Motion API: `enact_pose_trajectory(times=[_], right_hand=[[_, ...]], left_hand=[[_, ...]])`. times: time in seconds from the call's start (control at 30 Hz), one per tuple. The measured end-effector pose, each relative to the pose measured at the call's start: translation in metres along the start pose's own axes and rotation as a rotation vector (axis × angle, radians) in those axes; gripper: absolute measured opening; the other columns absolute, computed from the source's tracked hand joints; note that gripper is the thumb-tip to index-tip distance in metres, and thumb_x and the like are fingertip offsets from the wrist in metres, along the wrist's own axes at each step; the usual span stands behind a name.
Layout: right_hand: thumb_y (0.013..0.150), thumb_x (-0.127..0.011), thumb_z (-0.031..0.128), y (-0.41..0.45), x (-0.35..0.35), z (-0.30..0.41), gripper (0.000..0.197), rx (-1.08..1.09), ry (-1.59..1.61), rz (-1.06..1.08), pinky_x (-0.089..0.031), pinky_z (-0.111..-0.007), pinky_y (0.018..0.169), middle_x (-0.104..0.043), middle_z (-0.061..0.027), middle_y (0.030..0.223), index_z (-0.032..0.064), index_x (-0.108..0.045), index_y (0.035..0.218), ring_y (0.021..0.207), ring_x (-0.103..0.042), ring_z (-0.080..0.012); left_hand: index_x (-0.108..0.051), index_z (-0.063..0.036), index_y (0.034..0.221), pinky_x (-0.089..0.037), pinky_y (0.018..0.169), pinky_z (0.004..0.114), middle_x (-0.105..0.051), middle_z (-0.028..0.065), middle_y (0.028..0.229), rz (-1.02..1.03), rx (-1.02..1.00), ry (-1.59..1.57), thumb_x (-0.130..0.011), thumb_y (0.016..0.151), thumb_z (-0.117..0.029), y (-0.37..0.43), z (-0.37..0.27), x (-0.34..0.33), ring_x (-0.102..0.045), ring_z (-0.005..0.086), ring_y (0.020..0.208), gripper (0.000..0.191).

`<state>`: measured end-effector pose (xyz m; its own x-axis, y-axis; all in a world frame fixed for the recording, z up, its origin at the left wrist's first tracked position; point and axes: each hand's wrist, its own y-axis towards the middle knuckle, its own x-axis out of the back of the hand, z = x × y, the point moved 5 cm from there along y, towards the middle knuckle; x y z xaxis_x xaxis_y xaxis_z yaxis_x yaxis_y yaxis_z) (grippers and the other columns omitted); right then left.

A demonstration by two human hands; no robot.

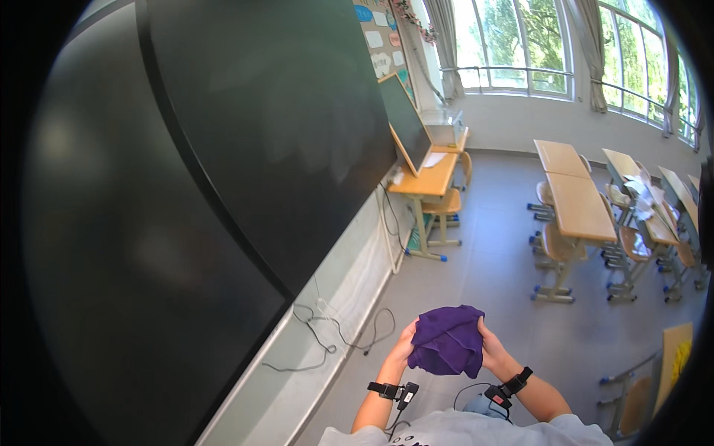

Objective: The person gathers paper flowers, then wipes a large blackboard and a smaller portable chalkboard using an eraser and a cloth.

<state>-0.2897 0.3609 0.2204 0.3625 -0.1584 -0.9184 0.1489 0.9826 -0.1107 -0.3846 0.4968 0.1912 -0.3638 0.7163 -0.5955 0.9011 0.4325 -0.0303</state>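
A crumpled purple cloth (pixel 447 341) is held up in front of my body, bunched between both hands. My left hand (pixel 406 344) grips its left edge, the fingers mostly hidden behind the fabric. On the opposite edge, my right hand (pixel 491 344) has hold of it, the thumb showing at the upper corner. Each wrist wears a black strap with a small cabled device. Close by on my left rises a large dark board (pixel 268 100) with a black vertical seam.
Loose black cables (pixel 334 329) lie along the ledge (pixel 290 348) below the board. A desk (pixel 429 175) holds a leaning framed chalkboard (pixel 410 125). Rows of desks (pixel 580 206) with chairs stand to the right. Nearer, another chair (pixel 633 404) is at lower right.
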Motion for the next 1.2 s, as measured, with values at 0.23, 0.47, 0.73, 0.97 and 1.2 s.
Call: enact_pose_trajectory(times=[0.23,0.47,0.73,0.97,1.2], right_hand=[[0.086,-0.04,0.046,0.221,0.0,0.144,0.059,0.04,0.08,0.153,-0.031,-0.045,0.1,-0.042,-0.0166,0.126,0.0026,-0.034,0.126,0.115,-0.042,-0.0311],[0.086,-0.047,0.039,0.5,-0.057,0.313,0.043,0.184,0.142,0.287,-0.042,-0.041,0.088,-0.055,-0.0113,0.107,0.0053,-0.046,0.113,0.098,-0.053,-0.0265],[0.085,-0.047,0.046,0.762,-0.23,0.472,0.04,0.52,-0.245,0.538,-0.044,-0.025,0.062,-0.054,-0.001,0.081,0.0092,-0.051,0.1,0.072,-0.053,-0.0117],[0.084,-0.042,0.055,0.959,-0.35,0.571,0.053,0.778,-0.53,0.408,-0.04,-0.023,0.064,-0.049,-0.0003,0.076,0.005,-0.05,0.101,0.067,-0.047,-0.0102],[0.075,-0.023,0.072,1.029,-0.429,0.623,0.092,1.059,-1.085,-0.132,-0.001,-0.042,0.105,-0.002,-0.0148,0.143,0.0064,-0.007,0.137,0.132,0.008,-0.0296]], left_hand=[[-0.017,0.0018,0.133,-0.02,0.102,0.041,-0.019,0.0192,0.138,-0.897,-0.649,1.324,-0.064,0.076,-0.024,0.085,-0.198,0.141,-0.019,0.0307,0.128,0.078],[0.003,-0.004,0.137,-0.002,0.099,0.059,0.013,0.0264,0.138,-1.84,-0.333,1.762,-0.071,0.062,-0.045,0.112,-0.351,0.188,0.012,0.0437,0.127,0.113],[0.007,0.0065,0.132,0.003,0.098,0.059,0.017,0.0338,0.134,-2.25,-0.257,1.896,-0.058,0.062,-0.064,0.15,-0.368,0.272,0.017,0.0495,0.124,0.119],[-0.012,0.0159,0.128,-0.017,0.099,0.054,-0.007,0.0462,0.126,-2.387,0.322,2.056,-0.032,0.081,-0.061,0.168,-0.381,0.241,-0.009,0.0574,0.12,0.093],[-0.008,0.0196,0.126,-0.001,0.1,0.055,-0.001,0.0467,0.126,-2.405,0.249,2.011,-0.035,0.084,-0.05,0.161,-0.374,0.249,0.0,0.0576,0.121,0.086]])
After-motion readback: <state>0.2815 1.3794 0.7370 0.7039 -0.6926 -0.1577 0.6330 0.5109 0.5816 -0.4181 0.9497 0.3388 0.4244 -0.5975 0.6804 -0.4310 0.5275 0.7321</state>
